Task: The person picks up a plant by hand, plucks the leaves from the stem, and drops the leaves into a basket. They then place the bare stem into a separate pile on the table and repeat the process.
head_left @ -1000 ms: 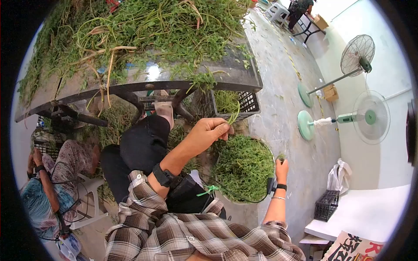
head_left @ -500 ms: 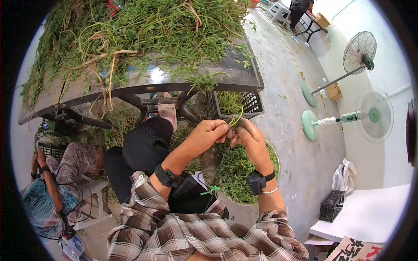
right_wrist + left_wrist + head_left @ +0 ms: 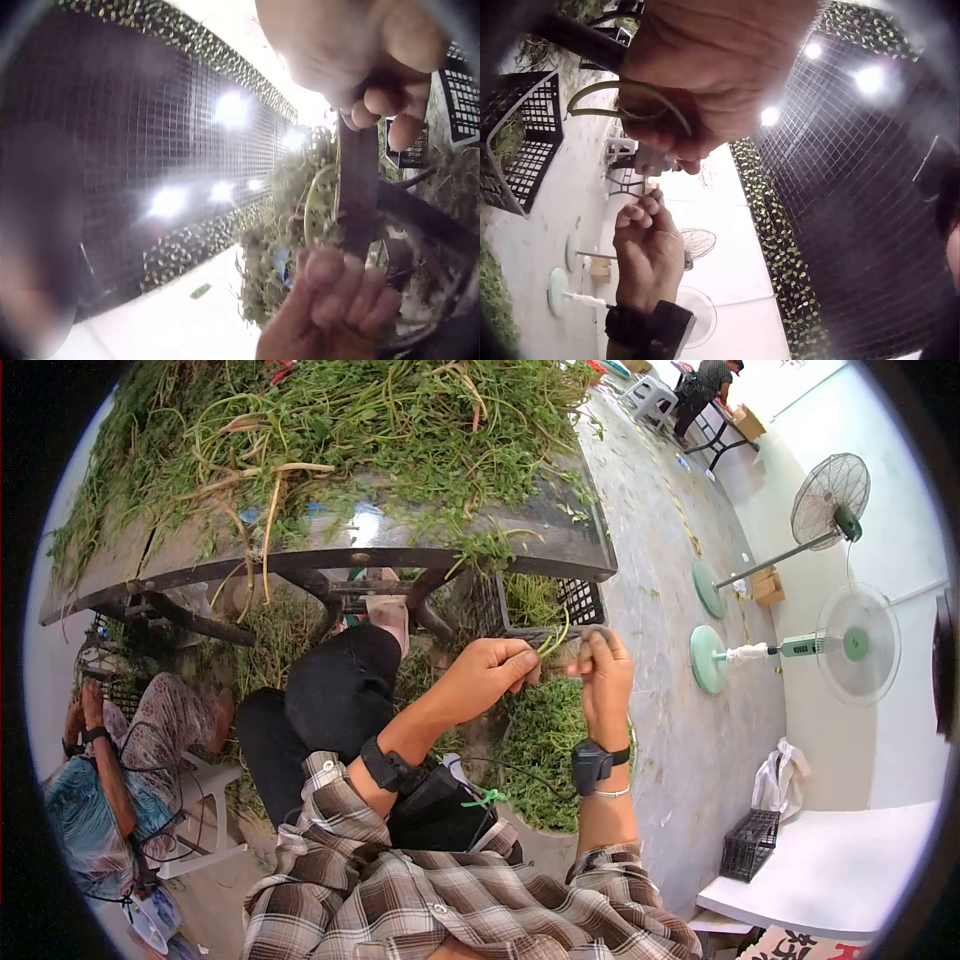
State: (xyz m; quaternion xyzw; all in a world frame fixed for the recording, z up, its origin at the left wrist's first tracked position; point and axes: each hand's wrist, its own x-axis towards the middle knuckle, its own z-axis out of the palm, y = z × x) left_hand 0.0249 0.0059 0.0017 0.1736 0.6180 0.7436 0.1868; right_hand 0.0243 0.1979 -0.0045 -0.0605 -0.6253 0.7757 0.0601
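Observation:
My left hand [image 3: 490, 668] pinches a few thin green stems [image 3: 553, 640] between thumb and fingers. One stem [image 3: 600, 86] loops out of the fist in the left wrist view. Just right of the stems is my right hand [image 3: 606, 670], raised with its fingers curled in and slightly blurred. Nothing shows between the right fingertips [image 3: 641, 214] in the left wrist view. Below both hands stands a round container heaped with leafy greens [image 3: 545, 750]. Behind them, a black plastic crate [image 3: 585, 600] holds cut green stems [image 3: 530, 600].
A dark table [image 3: 400, 562] piled with leafy plants [image 3: 380, 450] stands in front. At the left sits another person [image 3: 110, 800]. Two fans [image 3: 830, 500] stand along the right wall. A white table [image 3: 800, 870] bears a small black basket [image 3: 750, 845] at the lower right.
My right hand came in from above the floor right of the greens to the stems, then drew slightly right of them. The left hand keeps its pinch on the stems.

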